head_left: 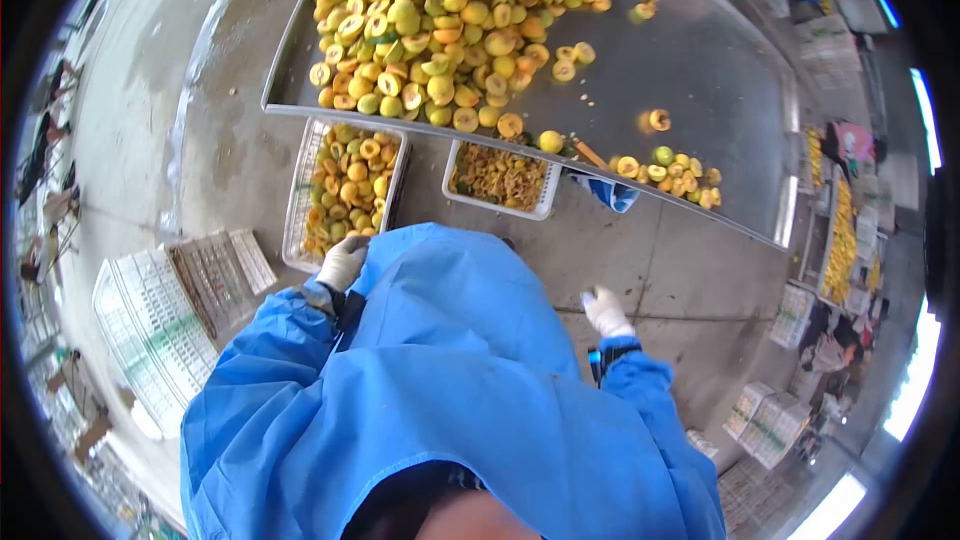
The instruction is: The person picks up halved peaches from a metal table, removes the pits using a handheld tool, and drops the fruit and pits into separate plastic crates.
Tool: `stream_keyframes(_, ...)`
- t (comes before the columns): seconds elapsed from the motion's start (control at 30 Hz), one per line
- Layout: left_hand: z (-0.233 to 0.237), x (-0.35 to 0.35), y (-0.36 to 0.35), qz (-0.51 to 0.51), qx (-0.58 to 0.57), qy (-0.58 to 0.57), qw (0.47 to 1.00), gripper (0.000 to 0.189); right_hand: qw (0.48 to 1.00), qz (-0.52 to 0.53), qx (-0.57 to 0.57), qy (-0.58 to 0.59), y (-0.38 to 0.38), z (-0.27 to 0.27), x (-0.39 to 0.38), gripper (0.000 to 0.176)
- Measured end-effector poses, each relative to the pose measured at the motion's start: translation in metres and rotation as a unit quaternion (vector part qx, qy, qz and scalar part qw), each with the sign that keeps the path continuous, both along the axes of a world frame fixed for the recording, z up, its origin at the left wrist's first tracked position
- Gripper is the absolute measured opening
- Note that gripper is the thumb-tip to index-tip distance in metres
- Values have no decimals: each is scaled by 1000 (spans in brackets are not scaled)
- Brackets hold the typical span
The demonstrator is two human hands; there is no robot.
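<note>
My left hand (343, 262), in a white glove, is at the near right corner of a white crate (292, 202) of yellow-green fruit (350, 180). Its fingers are curled; what they hold, if anything, is hidden. Over the floor to the right is my right hand (606, 311), also gloved in white, with fingers bent in and nothing visible in them. Ahead stands a metal table (690, 70) with a large heap of whole and halved fruit (430, 30). A knife-like orange handle (590, 153) lies near its front edge beside a small fruit group (670, 175).
A white basket of brownish scraps (546, 202) stands under the table's front edge, beside a blue and white bag (608, 192). Stacked crates (150, 315) are at the left. More crates (768, 424) and a person in pink (853, 142) are at the right.
</note>
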State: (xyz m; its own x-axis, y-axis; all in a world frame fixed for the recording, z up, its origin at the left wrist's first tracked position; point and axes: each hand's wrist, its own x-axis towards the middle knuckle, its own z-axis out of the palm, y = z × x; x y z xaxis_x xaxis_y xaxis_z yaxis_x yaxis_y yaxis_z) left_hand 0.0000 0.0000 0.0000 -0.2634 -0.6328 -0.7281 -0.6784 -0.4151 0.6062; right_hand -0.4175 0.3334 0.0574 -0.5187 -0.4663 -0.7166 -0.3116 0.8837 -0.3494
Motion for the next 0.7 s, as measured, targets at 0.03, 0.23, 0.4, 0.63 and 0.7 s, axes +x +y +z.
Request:
stream_keyframes(0.03,-23,-10,7,-9,-40,8,999,25,998,35,-36,23,-14,-30,-20,38)
stream_keyframes(0.23,-71,-131,15,-78,-89,21,993,26,992,101,-56,-42,-105,-162,-60,38)
stream_keyframes(0.4,-192,-223,7,-357,-147,-60,921,42,980,195,5,-47,-154,-257,-32,43)
stream_keyframes(0.63,-324,-282,6,-544,-83,-179,816,38,921,388,1,48,-180,-380,-7,44)
stream_keyframes(0.7,-349,-283,2,-572,-69,-171,799,38,917,397,18,17,-182,-412,-6,46)
